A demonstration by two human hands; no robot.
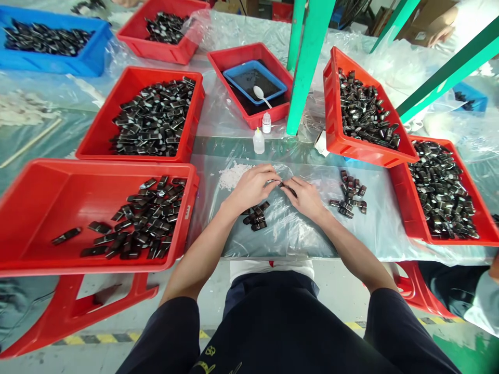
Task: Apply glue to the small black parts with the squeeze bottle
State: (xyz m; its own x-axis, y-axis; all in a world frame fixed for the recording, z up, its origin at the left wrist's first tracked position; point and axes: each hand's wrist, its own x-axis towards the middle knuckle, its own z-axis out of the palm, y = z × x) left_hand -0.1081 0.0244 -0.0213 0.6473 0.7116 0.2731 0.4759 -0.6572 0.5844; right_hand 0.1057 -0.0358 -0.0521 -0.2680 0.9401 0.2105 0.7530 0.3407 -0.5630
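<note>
My right hand (306,198) is closed around a small glossy black piece (289,190), mostly covered by its fingers. Thumb and fingers of my left hand (255,183) are pinched together at the piece's left end; what lies between them is too small to make out. Just below my left hand is a small cluster of black pieces (257,217), partly hidden by the wrist. A pile of small white bits (233,175) lies beside its knuckles. More black pieces (351,189) rest on the plastic sheet right of my right hand.
Red bins of black pieces stand left (187,208) and right (397,208), one right-hand bin (366,148) tilted. Behind my hands are two small bottles (259,142) and a red bin (252,120) holding a blue tray (234,83) with a white spoon (259,92). A green post (307,67) rises there.
</note>
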